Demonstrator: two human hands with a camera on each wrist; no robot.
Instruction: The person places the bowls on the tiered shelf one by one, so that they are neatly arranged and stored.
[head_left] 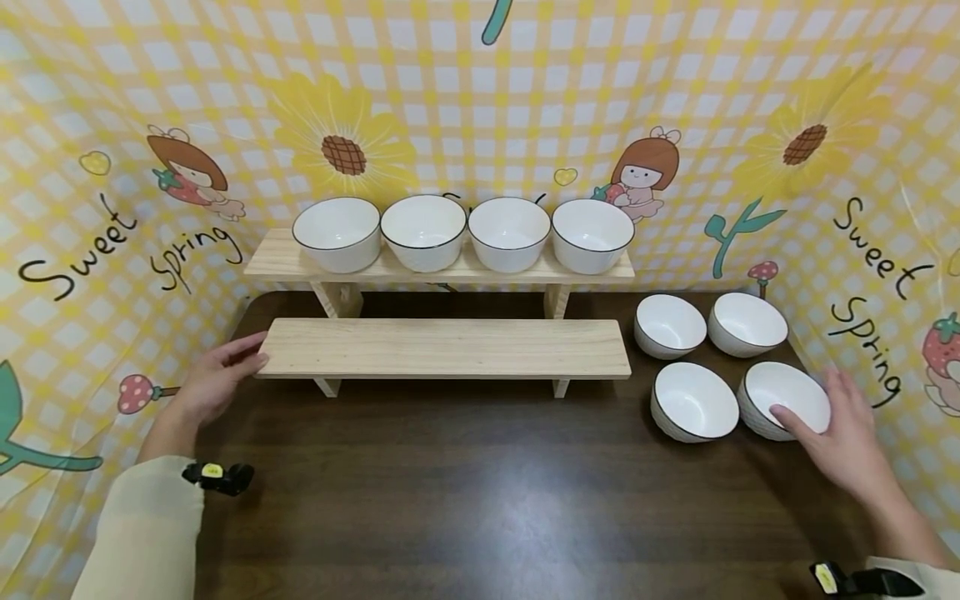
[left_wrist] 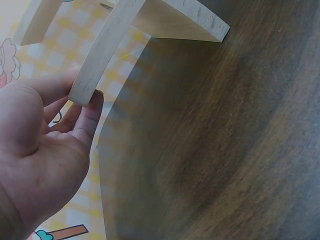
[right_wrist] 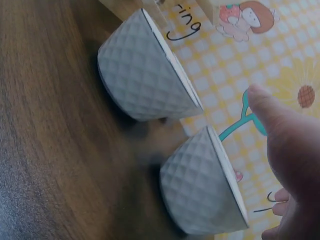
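My left hand [head_left: 213,383] pinches the left end of the lower board of a two-tier wooden shelf [head_left: 442,348], its thumb and fingers on opposite faces of the plank [left_wrist: 102,60]. Over at the right, my right hand [head_left: 843,425] hovers around the front right white bowl [head_left: 787,392]. Its thumb reaches over that bowl's rim and its other fingers lie beyond the far side. In the right wrist view, the hand [right_wrist: 295,160] looks apart from the nearest bowl [right_wrist: 200,185], which has a quilted outer wall and dark rim.
Beside the held-over bowl stand three matching bowls: front left [head_left: 693,404], back left [head_left: 670,325] and back right [head_left: 748,323]. Several more line the upper board [head_left: 442,268]. A yellow checked cloth [head_left: 480,100] encloses the dark wooden table [head_left: 450,483] at back and sides.
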